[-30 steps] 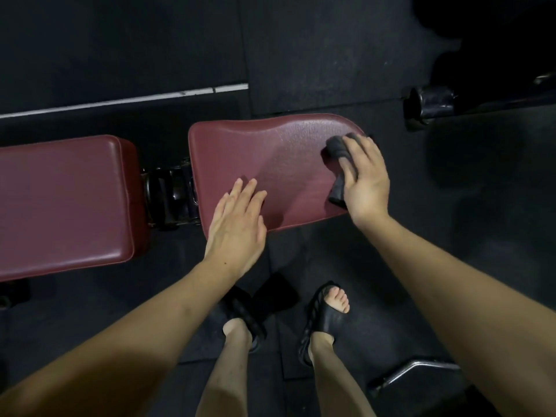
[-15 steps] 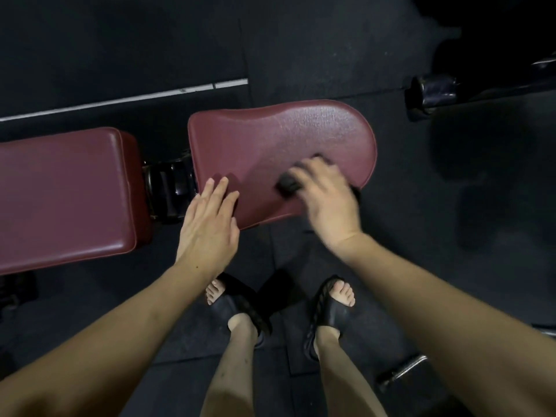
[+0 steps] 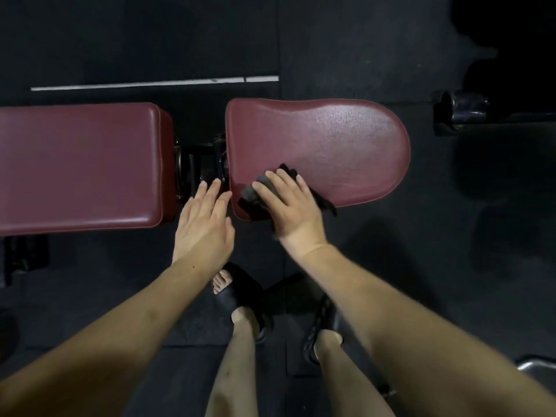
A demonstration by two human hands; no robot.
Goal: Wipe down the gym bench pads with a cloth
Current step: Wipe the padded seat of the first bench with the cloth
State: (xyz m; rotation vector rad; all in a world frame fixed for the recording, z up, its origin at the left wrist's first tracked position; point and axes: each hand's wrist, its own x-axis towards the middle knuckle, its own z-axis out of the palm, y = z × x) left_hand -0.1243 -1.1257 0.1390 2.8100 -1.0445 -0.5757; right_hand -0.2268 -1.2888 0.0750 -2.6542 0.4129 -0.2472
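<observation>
Head view, only camera. Looks straight down at a maroon gym bench on dark rubber flooring.

Seat pad (image 3: 331, 139): centre to right of frame, rounded on its right end, textured vinyl with a sheen across the upper right. Back pad (image 3: 81, 167): rectangular, left of frame, running off the left edge. Black hinge bracket (image 3: 198, 170) sits in the gap between the two pads.

Right hand (image 3: 288, 209): lower left corner of the seat pad, fingers spread fairly straight, palm down, pressing a dark grey cloth (image 3: 255, 191) flat onto the vinyl. Cloth bunches out past the fingertips on the left and a ragged edge trails out to the right of the hand, near the pad's lower edge.

Left hand (image 3: 204, 224): fingers extended and together, holding nothing, over the gap between the pads at lower centre. Fingertips reach toward the hinge and the seat pad's left edge; cannot tell whether they touch.

Bottom of frame: both forearms, bare legs, feet in black sandals (image 3: 240, 293) on the floor. White floor line (image 3: 150, 84) across the upper left. Dark cylindrical metal part (image 3: 463, 111) at upper right. Chrome tube (image 3: 538, 364) at the lower right edge.

No brand, label or readable writing on pads, cloth or floor.
</observation>
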